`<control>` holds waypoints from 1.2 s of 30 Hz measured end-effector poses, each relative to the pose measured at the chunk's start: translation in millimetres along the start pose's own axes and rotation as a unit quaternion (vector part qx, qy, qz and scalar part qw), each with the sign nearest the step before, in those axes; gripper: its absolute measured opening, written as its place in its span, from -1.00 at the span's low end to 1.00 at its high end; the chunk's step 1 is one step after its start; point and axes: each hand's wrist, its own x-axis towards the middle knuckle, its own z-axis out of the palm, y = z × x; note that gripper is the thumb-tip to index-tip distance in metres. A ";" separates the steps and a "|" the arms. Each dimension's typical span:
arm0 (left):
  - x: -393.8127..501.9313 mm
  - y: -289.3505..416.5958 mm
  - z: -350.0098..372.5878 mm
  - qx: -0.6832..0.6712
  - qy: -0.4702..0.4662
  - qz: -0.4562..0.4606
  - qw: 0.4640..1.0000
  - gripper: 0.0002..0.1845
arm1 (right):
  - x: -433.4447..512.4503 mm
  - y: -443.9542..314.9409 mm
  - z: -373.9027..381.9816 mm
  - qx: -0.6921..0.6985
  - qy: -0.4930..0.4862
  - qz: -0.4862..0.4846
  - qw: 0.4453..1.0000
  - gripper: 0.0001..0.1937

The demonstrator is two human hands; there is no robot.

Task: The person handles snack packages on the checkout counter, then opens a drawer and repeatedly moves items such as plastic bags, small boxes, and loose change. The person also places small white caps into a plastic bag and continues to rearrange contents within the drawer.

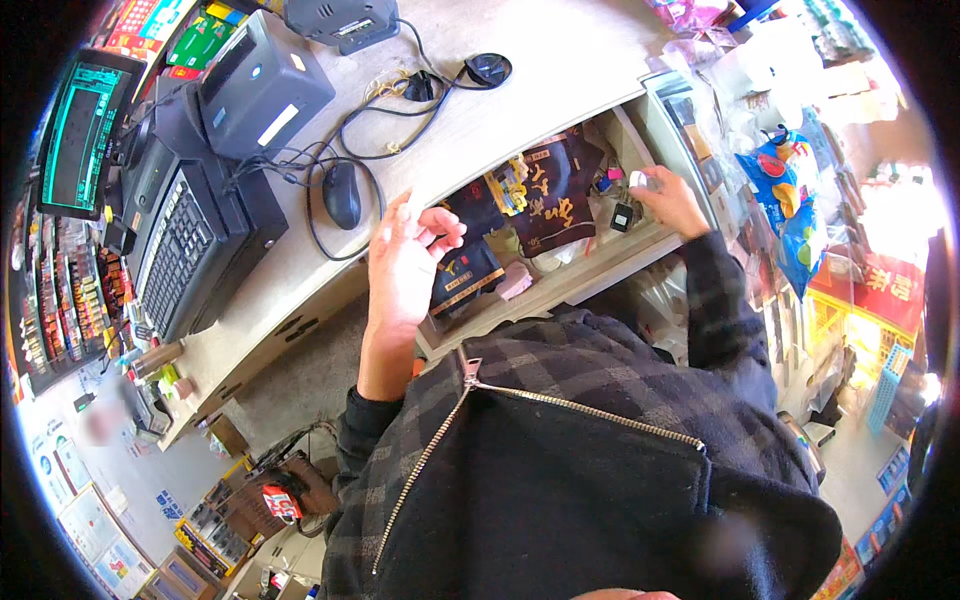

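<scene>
An open wooden drawer [600, 259] juts out from under the counter in front of my body. My right hand [671, 201], at the drawer's right end, pinches a small white round object [638, 180] between thumb and fingers; its kind is unclear. Below it in the drawer lies a small black box-like item [622, 217]. Dark printed packages [556, 199], a yellow patterned packet [508, 186], a dark blue package [469, 276] and a crumpled pink piece [514, 280] fill the rest. At the counter's front edge my left hand [405, 262] is raised, empty, with loosely curled fingers apart.
On the counter [570, 60] stand a black cash register [195, 232], a dark boxy device [262, 90] and a lit screen [82, 139]. A black mouse [342, 196] lies among looped cables. To the right, a blue snack bag [787, 202] sits above packed goods.
</scene>
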 end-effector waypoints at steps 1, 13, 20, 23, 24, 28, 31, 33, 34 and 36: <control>4.3 1.7 5.1 0.009 0.009 -0.018 1.000 -0.58 | -18.5 -23.3 -12.9 0.176 -0.080 0.078 0.978 -0.60; 37.8 12.1 58.2 0.621 -0.132 0.309 0.709 -0.28 | -61.1 -182.6 66.5 0.711 -0.241 -0.053 0.658 -0.65; 63.2 28.2 45.0 0.499 -0.134 0.297 0.803 -0.31 | 20.7 -208.0 16.6 0.738 -0.228 -0.017 0.635 -0.72; 64.7 42.3 25.7 0.506 -0.063 0.189 0.839 -0.48 | 125.3 -246.0 -55.0 0.668 -0.148 -0.132 0.717 -0.77; 66.9 39.4 19.5 0.490 -0.034 0.166 0.855 -0.51 | 171.1 -252.9 -82.2 0.637 -0.165 -0.220 0.720 -0.78; 67.7 19.2 3.8 0.454 0.065 0.105 0.882 -0.62 | 337.0 -325.4 -138.1 0.718 -0.159 -0.186 0.652 -0.76; 67.2 13.1 17.2 0.435 0.096 0.063 0.893 -0.64 | 427.3 -360.2 -139.9 0.740 -0.132 -0.176 0.635 -0.74; 72.0 11.7 29.1 0.433 0.087 0.065 0.895 -0.64 | 468.6 -372.2 -139.4 0.752 -0.074 -0.152 0.637 -0.75; 80.9 11.2 36.4 0.417 0.064 0.053 0.905 -0.63 | 504.0 -340.9 -149.7 0.711 -0.121 -0.259 0.642 -0.71; 71.3 15.6 36.9 0.435 0.119 0.036 0.892 -0.63 | 486.3 -337.0 -91.7 0.272 0.165 -0.438 0.841 -0.66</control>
